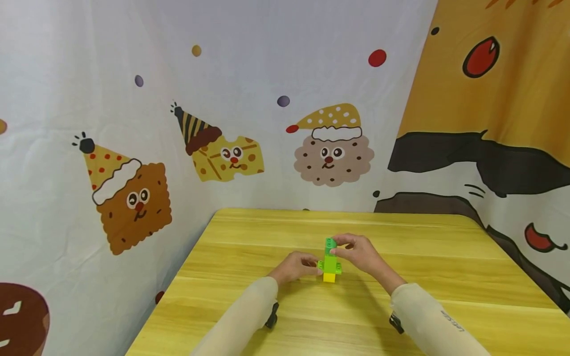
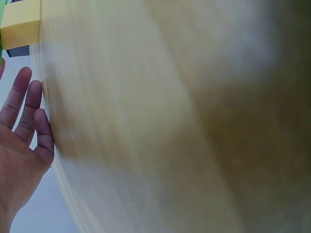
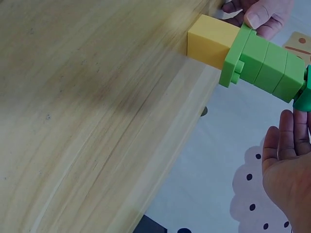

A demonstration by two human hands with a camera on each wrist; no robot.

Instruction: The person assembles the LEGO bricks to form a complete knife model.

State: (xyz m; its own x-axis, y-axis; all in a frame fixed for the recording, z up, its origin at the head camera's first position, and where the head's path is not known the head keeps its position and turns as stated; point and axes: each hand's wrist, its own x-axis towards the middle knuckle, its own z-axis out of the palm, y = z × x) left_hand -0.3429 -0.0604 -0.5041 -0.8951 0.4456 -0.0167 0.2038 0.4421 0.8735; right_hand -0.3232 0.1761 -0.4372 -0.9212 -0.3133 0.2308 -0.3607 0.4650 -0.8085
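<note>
A small tower of building bricks stands upright on the table, with a yellow brick (image 1: 329, 278) at its base. Above that, a flat light green brick (image 3: 237, 58) sticks out to both sides, and light green bricks (image 3: 266, 63) are stacked over it. At the top, my right hand (image 1: 359, 253) pinches a darker green brick (image 1: 330, 243) between thumb and fingers. From the other side my left hand (image 1: 295, 267) holds the flat light green brick by its end, thumb against it. In the left wrist view, the other fingers (image 2: 19, 99) are spread loosely below the yellow brick (image 2: 20, 24).
The wooden table (image 1: 249, 232) extends around the tower, its far edge close to a white cloth (image 1: 249, 74) printed with cartoon biscuits and cheese. Each wrist carries a dark strapped device (image 1: 271, 316).
</note>
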